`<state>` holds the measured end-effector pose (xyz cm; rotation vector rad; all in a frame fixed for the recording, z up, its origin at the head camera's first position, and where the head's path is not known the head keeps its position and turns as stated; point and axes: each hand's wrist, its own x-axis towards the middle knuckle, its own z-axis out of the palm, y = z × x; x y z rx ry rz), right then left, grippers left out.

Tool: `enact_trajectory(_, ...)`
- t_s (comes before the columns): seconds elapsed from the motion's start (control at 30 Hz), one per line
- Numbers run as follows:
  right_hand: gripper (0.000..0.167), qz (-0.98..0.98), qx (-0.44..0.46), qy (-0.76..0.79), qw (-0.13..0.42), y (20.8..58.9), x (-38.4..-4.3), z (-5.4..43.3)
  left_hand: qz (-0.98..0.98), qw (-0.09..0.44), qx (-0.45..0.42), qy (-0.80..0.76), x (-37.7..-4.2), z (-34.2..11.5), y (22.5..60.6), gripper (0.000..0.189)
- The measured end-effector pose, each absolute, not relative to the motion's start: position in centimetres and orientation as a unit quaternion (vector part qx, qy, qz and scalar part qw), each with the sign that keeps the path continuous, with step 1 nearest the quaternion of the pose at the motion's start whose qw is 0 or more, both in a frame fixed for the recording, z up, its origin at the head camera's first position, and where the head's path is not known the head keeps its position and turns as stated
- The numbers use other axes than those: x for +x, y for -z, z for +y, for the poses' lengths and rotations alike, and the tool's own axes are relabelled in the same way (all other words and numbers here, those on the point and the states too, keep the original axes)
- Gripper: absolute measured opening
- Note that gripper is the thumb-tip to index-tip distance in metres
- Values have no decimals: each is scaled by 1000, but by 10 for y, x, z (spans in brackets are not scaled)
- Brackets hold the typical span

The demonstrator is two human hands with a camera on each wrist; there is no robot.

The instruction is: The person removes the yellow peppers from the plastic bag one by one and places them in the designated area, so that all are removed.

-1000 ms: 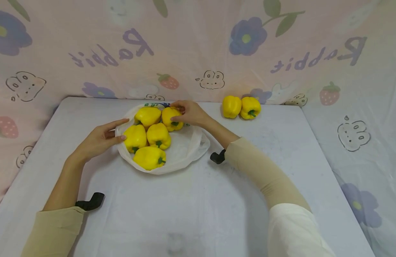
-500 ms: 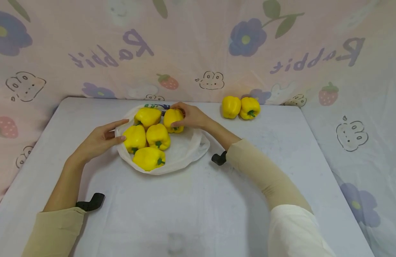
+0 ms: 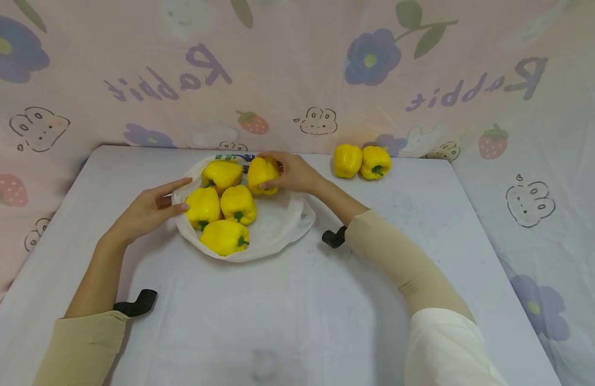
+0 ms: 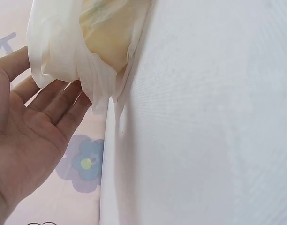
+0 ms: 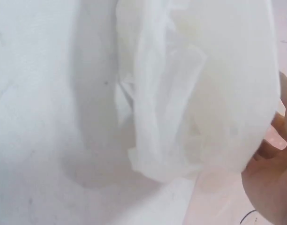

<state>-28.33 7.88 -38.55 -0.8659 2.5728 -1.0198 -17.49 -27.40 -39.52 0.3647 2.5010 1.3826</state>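
A white plastic bag (image 3: pixel 273 230) lies open on the table, with several yellow bell peppers inside, one of them the pepper (image 3: pixel 238 205) in the middle. My left hand (image 3: pixel 145 212) holds the bag's left rim, thumb over the edge and fingers outside. The left wrist view shows the fingers (image 4: pixel 64 101) against the thin plastic. At the back right of the bag, my right hand (image 3: pixel 295 172) grips a yellow bell pepper (image 3: pixel 262 176), thumb on its near side. In the right wrist view the bag's side hides that pepper, and only part of the hand (image 5: pixel 270 183) shows.
Two more yellow bell peppers, a left one (image 3: pixel 348 161) and a right one (image 3: pixel 376 162), sit side by side at the table's back edge. The white-covered table (image 3: pixel 230 321) meets a patterned curtain (image 3: pixel 288 69) behind. Black wrist mounts (image 3: pixel 137 304) stick out from both sleeves.
My right hand has shifted slightly right with the gripped pepper, leaving a wider gap to the pepper on its left. My left hand stays at the bag's rim.
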Motion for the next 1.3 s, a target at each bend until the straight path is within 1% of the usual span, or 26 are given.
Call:
enact_trajectory(0.17, 78, 865, -300, 386, 116, 377, -282, 90, 862, 130, 123, -474, -174, -273, 395, 66)
enact_trajectory(0.47, 76, 855, -282, 418, 124, 369, -281, 108, 868, 135, 105, -465, -173, -270, 392, 66)
enact_trajectory(0.7, 75, 857, -262, 431, 106, 364, -282, 121, 873, 138, 94, -458, -174, -269, 392, 66)
enact_trajectory(0.97, 75, 856, -228, 455, 87, 355, -276, 146, 865, 143, 106, -470, -171, -267, 395, 65)
enact_trajectory(1.1, 73, 856, -223, 459, 80, 351, -280, 157, 870, 135, 98, -463, -171, -269, 393, 64)
enact_trajectory(1.3, 74, 859, -195, 464, 97, 346, -283, 174, 875, 135, 99, -454, -172, -270, 394, 65)
